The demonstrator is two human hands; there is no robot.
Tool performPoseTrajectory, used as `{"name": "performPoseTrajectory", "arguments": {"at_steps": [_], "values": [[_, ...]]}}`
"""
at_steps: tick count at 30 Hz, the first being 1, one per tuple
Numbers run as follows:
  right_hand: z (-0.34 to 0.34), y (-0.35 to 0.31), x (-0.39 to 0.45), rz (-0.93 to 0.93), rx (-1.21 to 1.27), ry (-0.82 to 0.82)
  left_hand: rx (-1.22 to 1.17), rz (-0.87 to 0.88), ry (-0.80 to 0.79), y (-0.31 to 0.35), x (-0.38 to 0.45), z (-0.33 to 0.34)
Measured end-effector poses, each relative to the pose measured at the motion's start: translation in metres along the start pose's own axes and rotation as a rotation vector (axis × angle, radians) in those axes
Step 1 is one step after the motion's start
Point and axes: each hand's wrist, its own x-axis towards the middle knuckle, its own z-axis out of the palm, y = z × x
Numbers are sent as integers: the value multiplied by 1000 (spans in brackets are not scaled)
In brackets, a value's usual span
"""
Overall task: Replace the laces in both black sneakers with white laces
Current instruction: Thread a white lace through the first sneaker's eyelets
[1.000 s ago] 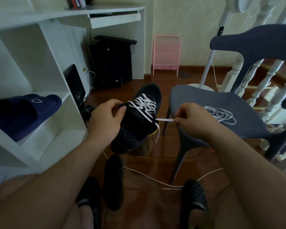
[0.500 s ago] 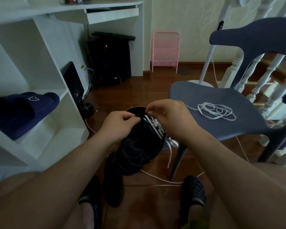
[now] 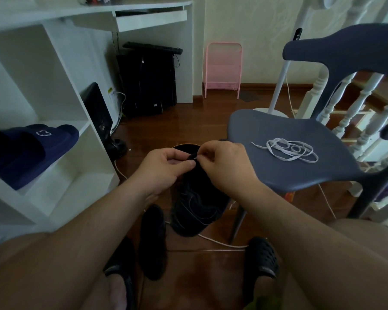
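— So, where are the hands?
— Together, just in front of the grey chair (image 3: 296, 139). The left hand (image 3: 164, 168) grips the upper edge of the black sneaker (image 3: 197, 202), fingers curled over it. The right hand (image 3: 229, 164) pinches a bit of white lace (image 3: 195, 158) at that same edge, thumb and fingertips touching the left thumb.
— And the sneaker itself?
— Held up off the floor, left of the chair's front leg, hanging below the hands. Which end points down I cannot tell.
— The other one?
— The second black sneaker (image 3: 152, 242) lies on the floor, left of the chair and below the held one.
— Any spare laces?
— A loose white lace (image 3: 291, 149) sits tangled on the chair seat, apart from the hands.
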Motion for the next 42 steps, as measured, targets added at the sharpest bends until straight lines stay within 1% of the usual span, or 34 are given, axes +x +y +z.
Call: {"name": "performPoseTrajectory", "arguments": {"at_steps": [5,8,10,13,15,17,21,23,25,26,28,30,32,33,34,35,38,40,42], "values": [[6,-5,-4,-15,40,71,6,27,4,3,-2,-2],[7,-6,-5,17,-46,35,59,57,15,2,-4,-2],[7,-6,-6,0,-95,-4,82,81,-17,2,-7,-3],[4,-5,-5,-33,-49,-30,181,140,-100,2,-8,-9],[2,-3,-3,-19,-22,-44,239,150,-106,3,-7,-12],[2,0,-2,-34,-38,-42,232,128,-89,3,-8,-10],[6,8,-2,-51,-90,5,88,55,-23,-2,-5,1],[5,12,-2,-63,-134,75,44,37,44,-4,-1,3],[-3,15,-4,-52,-167,132,-21,35,145,-4,3,1],[-8,18,-4,-9,-174,110,-75,40,198,-3,5,-1],[-18,19,-4,137,-166,5,-181,67,270,-3,7,-5],[-22,20,-5,286,-128,-134,-241,113,285,-2,7,-7],[-22,22,-7,416,45,-288,-282,141,287,-1,5,-6],[-20,22,-8,463,163,-329,-298,149,284,-1,4,-5],[-18,23,-8,487,253,-329,-299,158,274,-2,3,-4],[-17,23,-8,475,279,-298,-285,168,256,-3,2,-3],[-11,27,-5,356,100,-140,-151,208,218,-10,2,-4],[-7,26,-6,330,62,-75,-77,209,213,-14,3,-4],[-5,26,-7,324,49,-48,-61,184,209,-17,5,-4]]}}
